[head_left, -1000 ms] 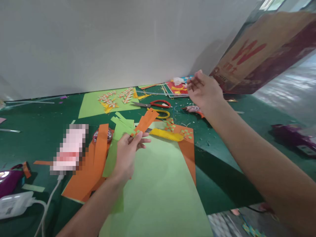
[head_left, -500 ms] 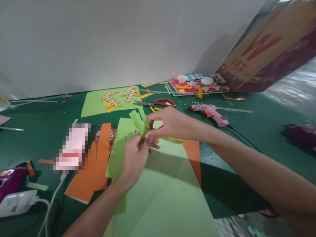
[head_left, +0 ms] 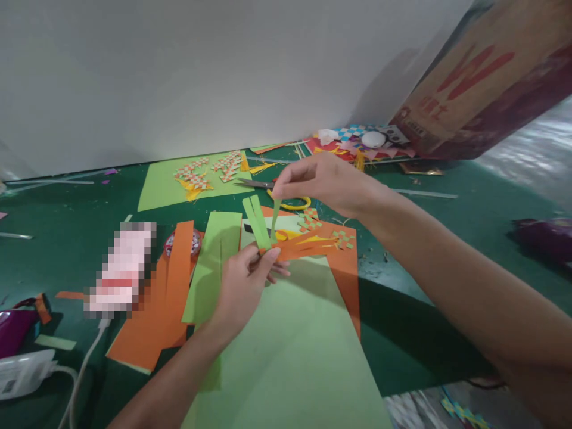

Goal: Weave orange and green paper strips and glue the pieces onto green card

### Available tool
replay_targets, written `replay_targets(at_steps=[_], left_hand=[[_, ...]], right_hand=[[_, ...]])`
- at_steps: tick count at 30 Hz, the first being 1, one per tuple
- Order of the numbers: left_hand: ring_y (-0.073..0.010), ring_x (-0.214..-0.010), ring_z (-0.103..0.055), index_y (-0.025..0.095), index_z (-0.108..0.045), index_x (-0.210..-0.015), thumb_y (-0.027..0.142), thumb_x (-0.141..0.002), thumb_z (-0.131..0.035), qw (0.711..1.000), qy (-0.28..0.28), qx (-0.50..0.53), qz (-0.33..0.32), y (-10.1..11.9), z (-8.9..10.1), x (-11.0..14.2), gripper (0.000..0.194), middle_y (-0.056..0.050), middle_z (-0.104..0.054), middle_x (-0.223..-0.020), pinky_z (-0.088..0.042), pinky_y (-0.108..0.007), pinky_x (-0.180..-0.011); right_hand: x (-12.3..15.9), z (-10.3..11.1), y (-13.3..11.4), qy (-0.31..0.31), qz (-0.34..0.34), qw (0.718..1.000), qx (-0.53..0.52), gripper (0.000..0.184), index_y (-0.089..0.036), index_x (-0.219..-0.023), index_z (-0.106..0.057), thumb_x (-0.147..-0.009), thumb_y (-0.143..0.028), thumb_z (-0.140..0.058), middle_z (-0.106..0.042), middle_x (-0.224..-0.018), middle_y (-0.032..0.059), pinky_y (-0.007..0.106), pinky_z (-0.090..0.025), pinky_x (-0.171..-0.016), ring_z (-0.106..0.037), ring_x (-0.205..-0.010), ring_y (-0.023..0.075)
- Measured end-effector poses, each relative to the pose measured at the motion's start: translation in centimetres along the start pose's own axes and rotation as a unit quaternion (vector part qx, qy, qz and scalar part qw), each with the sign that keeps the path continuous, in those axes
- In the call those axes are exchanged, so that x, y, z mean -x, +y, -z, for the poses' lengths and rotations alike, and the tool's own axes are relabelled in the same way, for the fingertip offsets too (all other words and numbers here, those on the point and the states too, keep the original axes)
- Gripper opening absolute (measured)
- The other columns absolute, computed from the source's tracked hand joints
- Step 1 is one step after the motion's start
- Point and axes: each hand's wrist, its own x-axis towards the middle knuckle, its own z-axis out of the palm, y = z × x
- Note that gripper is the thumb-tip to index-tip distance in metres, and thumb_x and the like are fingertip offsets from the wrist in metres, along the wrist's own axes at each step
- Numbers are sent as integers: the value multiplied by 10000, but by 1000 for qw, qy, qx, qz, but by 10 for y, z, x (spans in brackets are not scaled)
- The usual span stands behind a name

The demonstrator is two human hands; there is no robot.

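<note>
Head view, set against half a second ago: no longer close against the left thumb with the right hand (head_left: 324, 182), but lifted up and away, drawing one narrow green strip (head_left: 276, 217) nearly upright. Also newly showing orange strips (head_left: 304, 247) spread rightward from the left hand (head_left: 245, 280), and hiding behind the right forearm (head_left: 447, 268) the pink glue gun visible then. Reaching in from the lower left with the left forearm (head_left: 174, 372), clamping the base of all these strips, along with a pair of green strips (head_left: 256, 221), between thumb and fingers, over the pale green sheet (head_left: 290, 351). Reaching in from the lower right with the other arm, bent downward at the wrist, partly covering the scissors (head_left: 254, 184), pinching the narrow strip's upper end between thumb and forefinger.
</note>
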Motion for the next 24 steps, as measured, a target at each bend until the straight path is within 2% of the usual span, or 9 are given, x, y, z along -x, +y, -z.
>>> replay_targets(at_steps=[2,5,9,11,13,15,17,20,24], left_hand=[[-150,-539,-668,193,-529,-559,287,-814,-623,1000,-4,-4,0,-1,0,0,288,-47,-719,-622,-465,-222,-475],[-155,-560,-677,186,-577,-614,323,-813,-624,1000,-10,-8,1,-2,0,-1,246,-50,-725,-644,-478,-228,-492],[-157,-587,-684,176,-584,-640,367,-810,-627,1000,-2,15,4,-3,2,-2,259,-57,-726,-674,-481,-232,-513],[-149,-576,-675,173,-580,-659,394,-806,-634,999,8,41,5,-4,4,-4,272,-50,-721,-677,-480,-234,-519],[-140,-571,-667,171,-569,-664,411,-801,-643,997,23,73,6,-5,5,-6,287,-43,-715,-676,-481,-235,-525],[-135,-572,-660,169,-550,-645,413,-788,-661,994,40,101,10,-5,6,-7,303,-44,-713,-681,-478,-235,-527],[-132,-574,-654,167,-540,-638,400,-775,-679,990,54,126,18,-6,7,-9,304,-51,-716,-701,-471,-236,-525],[-131,-589,-652,158,-555,-669,368,-757,-705,984,70,159,33,-6,8,-11,273,-59,-722,-742,-464,-241,-535],[-124,-605,-646,146,-574,-683,337,-733,-731,978,78,186,47,-7,9,-13,252,-47,-712,-755,-463,-248,-561]], right_hand=[[-3,8,5,39,6,995,-90,145,-182,-618,-655,-693,-280,-731,-637,-675,6,258,-467,-693,-578,-694,114],[-8,22,13,92,7,977,-194,186,-190,-618,-601,-794,-240,-632,-585,-642,-12,254,-480,-690,-571,-643,98],[-15,35,22,143,-12,964,-224,325,-202,-608,-512,-922,-252,-445,-527,-612,-19,269,-483,-705,-562,-607,94],[-17,36,29,168,-8,977,-132,327,-208,-600,-488,-920,-256,-435,-528,-599,-13,290,-482,-698,-555,-591,108],[-20,33,38,174,2,984,45,215,-205,-655,-545,-865,-236,-509,-585,-636,7,310,-483,-711,-572,-626,135],[-21,28,50,140,14,963,229,61,-196,-809,-633,-802,-217,-576,-668,-775,46,347,-489,-774,-617,-748,183],[-21,22,65,87,30,932,351,218,-178,-995,-658,-802,-225,-569,-695,-995,101,396,-476,-869,-632,-935,243],[-21,15,85,28,46,900,432,351,-151,-1168,-615,-836,-203,-511,-625,-1226,144,417,-419,-998,-554,-1170,277],[-22,13,102,-9,39,878,476,406,-144,-1245,-566,-853,-207,-482,-592,-1261,158,437,-401,-1026,-525,-1206,287]])
